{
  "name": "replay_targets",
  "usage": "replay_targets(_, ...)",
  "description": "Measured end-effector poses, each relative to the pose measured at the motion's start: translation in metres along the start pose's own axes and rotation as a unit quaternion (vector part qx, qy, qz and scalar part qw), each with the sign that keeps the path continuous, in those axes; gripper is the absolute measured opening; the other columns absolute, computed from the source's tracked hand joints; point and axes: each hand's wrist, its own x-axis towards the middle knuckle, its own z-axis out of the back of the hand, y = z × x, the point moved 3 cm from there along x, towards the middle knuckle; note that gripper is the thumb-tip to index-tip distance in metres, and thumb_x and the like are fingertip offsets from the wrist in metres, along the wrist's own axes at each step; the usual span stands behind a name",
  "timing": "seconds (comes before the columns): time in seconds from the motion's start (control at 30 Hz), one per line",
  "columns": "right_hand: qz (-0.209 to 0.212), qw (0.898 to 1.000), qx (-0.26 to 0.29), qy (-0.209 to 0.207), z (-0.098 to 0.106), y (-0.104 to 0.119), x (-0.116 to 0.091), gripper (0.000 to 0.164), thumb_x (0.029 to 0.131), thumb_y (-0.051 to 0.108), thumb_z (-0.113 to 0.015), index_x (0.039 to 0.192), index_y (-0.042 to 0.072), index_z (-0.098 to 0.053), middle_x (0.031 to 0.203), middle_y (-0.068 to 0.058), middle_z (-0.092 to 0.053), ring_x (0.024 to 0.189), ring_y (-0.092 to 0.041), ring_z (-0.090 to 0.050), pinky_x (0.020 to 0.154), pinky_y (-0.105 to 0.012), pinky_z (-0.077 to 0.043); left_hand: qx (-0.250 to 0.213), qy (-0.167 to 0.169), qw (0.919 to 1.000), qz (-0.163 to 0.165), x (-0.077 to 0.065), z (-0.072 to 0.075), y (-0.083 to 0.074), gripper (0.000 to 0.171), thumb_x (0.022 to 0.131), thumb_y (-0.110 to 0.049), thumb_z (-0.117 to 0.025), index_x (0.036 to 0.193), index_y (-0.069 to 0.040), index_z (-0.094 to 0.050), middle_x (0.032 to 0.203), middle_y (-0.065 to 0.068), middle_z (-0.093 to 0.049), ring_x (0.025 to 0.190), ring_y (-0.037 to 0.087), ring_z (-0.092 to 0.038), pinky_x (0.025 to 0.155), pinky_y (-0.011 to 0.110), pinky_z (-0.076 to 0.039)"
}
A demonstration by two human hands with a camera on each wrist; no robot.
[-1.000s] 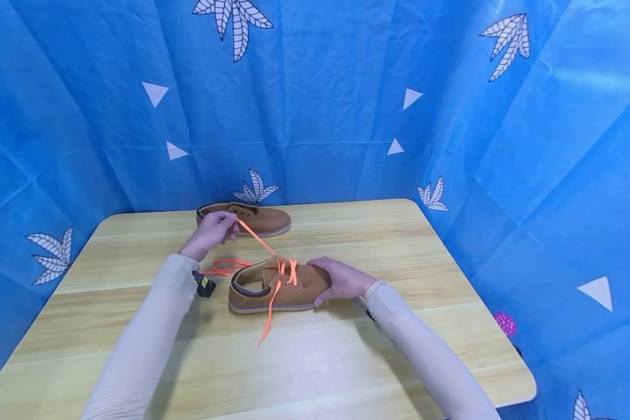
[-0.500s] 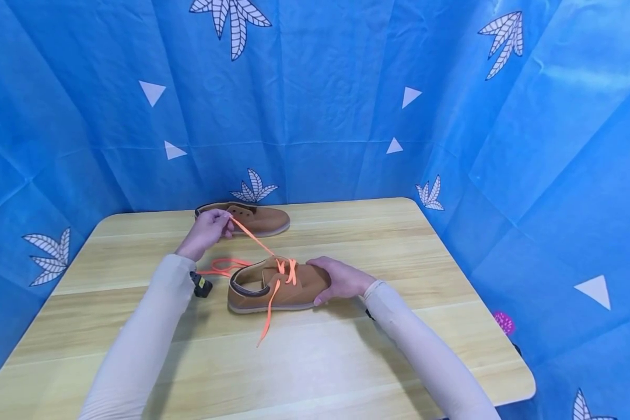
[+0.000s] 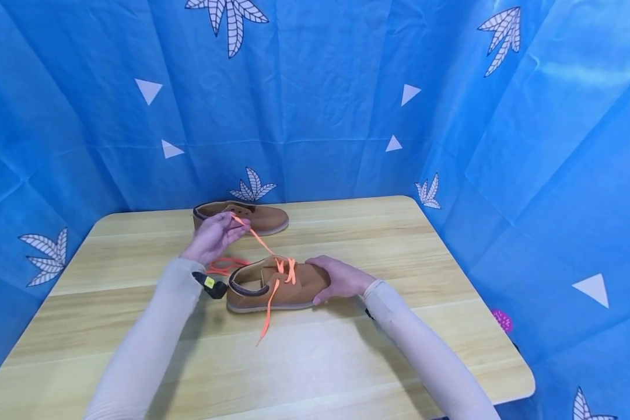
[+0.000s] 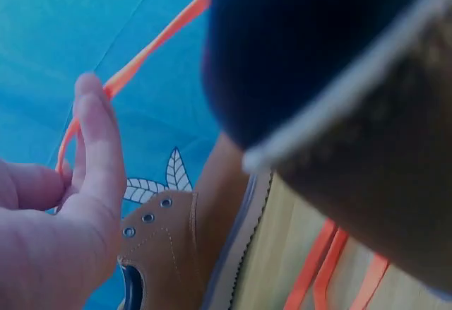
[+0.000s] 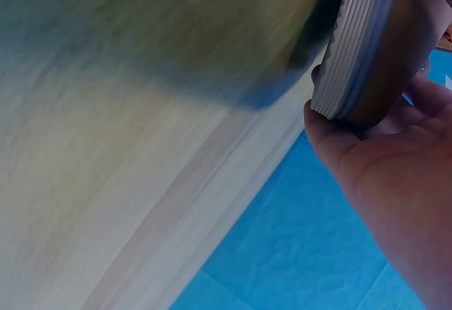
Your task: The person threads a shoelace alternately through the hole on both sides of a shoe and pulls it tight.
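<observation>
A brown shoe (image 3: pixel 304 286) with an orange lace (image 3: pixel 291 270) partly threaded through its eyelets stands in the middle of the table. My right hand (image 3: pixel 341 277) grips it round the toe, thumb on the near side; in the right wrist view the thumb presses at the pale ridged sole (image 5: pixel 353 49). Up and to the left, my left hand (image 3: pixel 214 236) pinches one lace end between thumb and fingers. That strand (image 4: pixel 152 45) runs taut over the fingers to the shoe in the left wrist view. Another lace end (image 3: pixel 269 312) hangs over the shoe's near side onto the wood.
A second brown shoe (image 3: pixel 268 220), its eyelets (image 4: pixel 147 218) bare of lace, lies at the table's back edge behind my left hand. A loop of orange lace (image 3: pixel 226 265) lies on the wooden table (image 3: pixel 373 233) beside the heel. A blue curtain (image 3: pixel 336 87) surrounds the table.
My left hand has turned and its fingers have spread toward the shoe, while it still pinches the lace. The right hand and the gripped shoe stay in place.
</observation>
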Motion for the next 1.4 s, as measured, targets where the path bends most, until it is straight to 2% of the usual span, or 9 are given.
replay_targets(0.4, 0.007, 1.0, -0.009, -0.001, 0.003, 0.001, 0.002, 0.096, 0.075, 0.032, -0.094, 0.153, 0.009, -0.044, 0.15, -0.009, -0.055, 0.139, -0.025, -0.053, 0.12, -0.042, -0.039, 0.017, -0.089, 0.9957, -0.022, -0.001, -0.003, 0.006, 0.016, 0.113, -0.014, -0.031, 0.117, -0.009, -0.046, 0.106, 0.006, -0.067, 0.1, 0.014, -0.075, 0.109, 0.027, -0.048)
replay_targets(0.5, 0.008, 1.0, -0.008, 0.0, 0.004, 0.001, 0.002, 0.096, 0.075, 0.033, -0.094, 0.153, 0.01, -0.045, 0.15, -0.008, -0.055, 0.139, -0.025, -0.053, 0.12, -0.042, -0.039, 0.056, -0.098, 0.9933, -0.022, 0.0, 0.002, 0.01, 0.02, 0.113, -0.015, -0.03, 0.124, -0.006, -0.044, 0.104, 0.005, -0.066, 0.095, 0.012, -0.075, 0.106, 0.025, -0.051)
replay_targets(0.6, 0.005, 1.0, -0.005, 0.0, 0.004, 0.0, 0.001, 0.095, 0.075, 0.033, -0.094, 0.153, 0.011, -0.045, 0.149, -0.007, -0.056, 0.137, -0.024, -0.054, 0.12, -0.041, -0.04, 0.14, -0.101, 0.9848, -0.011, 0.002, 0.008, 0.016, 0.034, 0.114, -0.018, -0.031, 0.141, 0.001, -0.038, 0.109, 0.006, -0.062, 0.093, 0.01, -0.073, 0.104, 0.024, -0.053)
replay_targets(0.7, 0.002, 1.0, -0.003, 0.001, 0.004, -0.001, 0.001, 0.095, 0.075, 0.032, -0.094, 0.154, 0.013, -0.045, 0.148, -0.006, -0.056, 0.135, -0.022, -0.055, 0.119, -0.041, -0.041, 0.289, -0.11, 0.951, -0.004, 0.005, 0.012, 0.019, 0.045, 0.113, -0.025, -0.04, 0.147, 0.004, -0.038, 0.12, 0.013, -0.059, 0.099, 0.013, -0.071, 0.107, 0.032, -0.053)
replay_targets(0.87, 0.002, 1.0, -0.001, 0.002, 0.004, -0.001, 0.001, 0.095, 0.075, 0.033, -0.094, 0.154, 0.013, -0.045, 0.148, -0.006, -0.056, 0.136, -0.022, -0.054, 0.119, -0.041, -0.04, 0.501, -0.095, 0.8599, -0.014, 0.007, 0.011, 0.021, 0.046, 0.104, -0.037, -0.061, 0.135, -0.003, -0.056, 0.129, 0.018, -0.061, 0.114, 0.03, -0.064, 0.103, 0.046, -0.053)
replay_targets(1.0, 0.004, 1.0, -0.003, 0.002, 0.003, -0.001, 0.001, 0.096, 0.075, 0.034, -0.094, 0.154, 0.012, -0.045, 0.149, -0.007, -0.056, 0.137, -0.024, -0.054, 0.12, -0.041, -0.04, 0.61, -0.046, 0.79, -0.042, 0.009, 0.005, 0.021, 0.038, 0.1, -0.031, -0.068, 0.129, -0.008, -0.064, 0.124, 0.017, -0.062, 0.112, 0.033, -0.057, 0.094, 0.046, -0.051)
replay_targets(1.07, 0.004, 1.0, -0.001, 0.002, 0.003, -0.001, 0.001, 0.096, 0.075, 0.034, -0.094, 0.154, 0.012, -0.045, 0.149, -0.008, -0.056, 0.138, -0.024, -0.054, 0.12, -0.042, -0.04, 0.645, -0.018, 0.7622, -0.051, 0.01, 0.002, 0.023, 0.036, 0.099, -0.025, -0.069, 0.13, -0.008, -0.066, 0.128, 0.019, -0.062, 0.116, 0.035, -0.057, 0.097, 0.05, -0.051)
replay_targets(1.2, 0.002, 1.0, -0.001, 0.003, 0.003, -0.001, 0.001, 0.096, 0.075, 0.034, -0.094, 0.154, 0.012, -0.044, 0.149, -0.007, -0.055, 0.138, -0.024, -0.053, 0.12, -0.042, -0.04, 0.681, 0.044, 0.7262, -0.084, 0.012, -0.006, 0.03, 0.038, 0.097, -0.018, -0.07, 0.133, -0.007, -0.066, 0.142, 0.021, -0.058, 0.133, 0.041, -0.053, 0.111, 0.059, -0.045)
replay_targets(1.4, 0.005, 1.0, -0.003, 0.002, 0.002, -0.003, 0.001, 0.095, 0.075, 0.033, -0.094, 0.154, 0.012, -0.044, 0.15, -0.007, -0.055, 0.138, -0.024, -0.053, 0.12, -0.042, -0.04, 0.681, 0.112, 0.709, -0.143, 0.011, -0.02, 0.037, 0.03, 0.098, -0.02, -0.071, 0.128, -0.019, -0.074, 0.158, 0.014, -0.048, 0.151, 0.042, -0.036, 0.122, 0.065, -0.028)
